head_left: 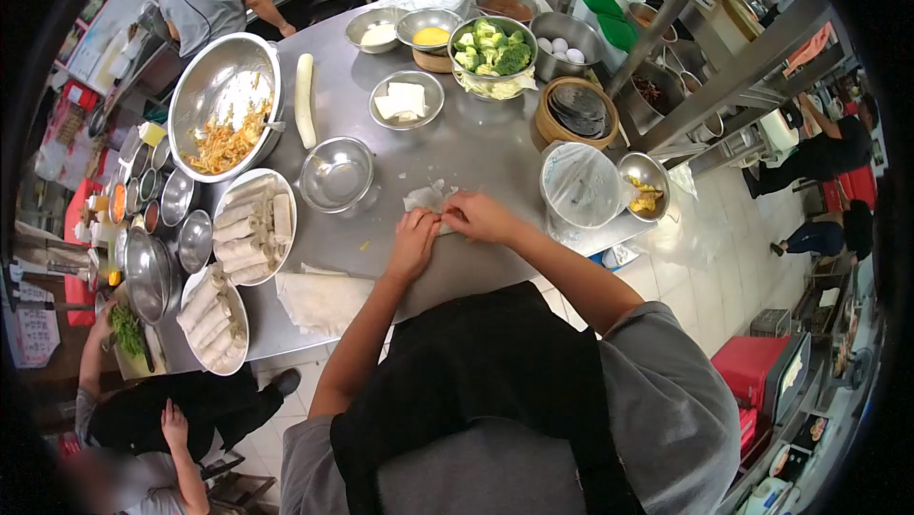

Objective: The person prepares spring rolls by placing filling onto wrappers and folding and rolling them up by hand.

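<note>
At the near edge of the steel table (495, 258), my left hand (413, 243) and my right hand (481, 217) are close together over a thin white wrapper (430, 196). Fingers of both hands are bent and pressed onto it, hiding most of what they hold. The wrapper's far edge sticks up beyond my fingertips. Left of my left arm lies a stack of wrappers (327, 302). Rolled spring rolls fill one white oval plate (294, 247) and a second plate (246, 342). A large steel bowl (271, 58) holds shredded orange-brown filling (231, 141).
Nearby stand an empty steel bowl (337, 174), a bowl of white blocks (407, 102), broccoli (495, 47), eggs (571, 53), a bamboo steamer (547, 125) and a plastic-covered tub (579, 185). A long pale vegetable (305, 101) lies behind. A co-worker (171, 425) stands at left.
</note>
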The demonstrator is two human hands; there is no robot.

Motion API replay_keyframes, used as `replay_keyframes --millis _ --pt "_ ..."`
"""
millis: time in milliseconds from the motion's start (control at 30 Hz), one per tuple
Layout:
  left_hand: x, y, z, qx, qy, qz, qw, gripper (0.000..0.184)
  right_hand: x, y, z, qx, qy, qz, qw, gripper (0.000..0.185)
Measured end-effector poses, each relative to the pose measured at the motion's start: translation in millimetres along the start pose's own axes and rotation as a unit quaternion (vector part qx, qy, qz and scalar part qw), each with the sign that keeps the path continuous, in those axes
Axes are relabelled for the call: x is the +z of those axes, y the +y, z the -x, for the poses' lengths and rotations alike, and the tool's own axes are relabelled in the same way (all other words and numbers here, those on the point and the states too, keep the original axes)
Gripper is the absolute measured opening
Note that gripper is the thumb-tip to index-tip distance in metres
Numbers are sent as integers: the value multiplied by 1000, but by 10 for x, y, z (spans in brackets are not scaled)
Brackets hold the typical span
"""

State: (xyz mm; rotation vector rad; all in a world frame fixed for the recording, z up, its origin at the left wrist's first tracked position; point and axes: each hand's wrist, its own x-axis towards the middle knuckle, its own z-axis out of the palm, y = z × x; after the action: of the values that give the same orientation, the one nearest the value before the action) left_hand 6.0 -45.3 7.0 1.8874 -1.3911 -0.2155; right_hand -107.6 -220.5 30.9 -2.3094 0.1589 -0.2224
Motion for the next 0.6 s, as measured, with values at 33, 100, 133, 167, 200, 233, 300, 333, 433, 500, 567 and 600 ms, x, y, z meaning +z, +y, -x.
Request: replay_keyframes --millis 33,100,133,167,200,233,300,333,433,500,567,600 --pt "-9 25 0 -8 -1 -13 1000 20 -22 -67 62 5 1 -8 1000 19" --pt "-12 54 -3 -40 -1 -10 999 19 49 -62 145 -15 24 -10 1000 24" --pt "-1 47 -2 -62 0 5 998 20 154 22 167 -40 46 -3 998 27" --pt "8 40 -5 -84 1 20 996 20 241 114 190 -65 69 3 995 30" --pt "29 -3 0 -66 7 -23 998 20 223 72 196 -50 67 3 996 30" --pt "45 -48 17 -48 13 -66 997 21 211 27 213 -35 65 3 997 31" --pt "68 -76 59 -6 35 -121 992 25 216 2 220 -21 67 1 998 32" --pt "79 -58 77 18 53 -132 990 27 227 20 216 -23 71 0 997 32" --pt "99 -67 108 43 54 -144 987 36 199 33 217 -36 81 -9 996 29" --pt "55 -69 114 49 32 -139 989 41 191 75 201 -34 74 1 997 30" --pt "-24 -49 80 57 7 -125 990 45 218 160 202 -16 54 31 998 35" --pt "-48 -49 67 58 -2 -121 991 46 209 117 206 -11 64 65 996 39"
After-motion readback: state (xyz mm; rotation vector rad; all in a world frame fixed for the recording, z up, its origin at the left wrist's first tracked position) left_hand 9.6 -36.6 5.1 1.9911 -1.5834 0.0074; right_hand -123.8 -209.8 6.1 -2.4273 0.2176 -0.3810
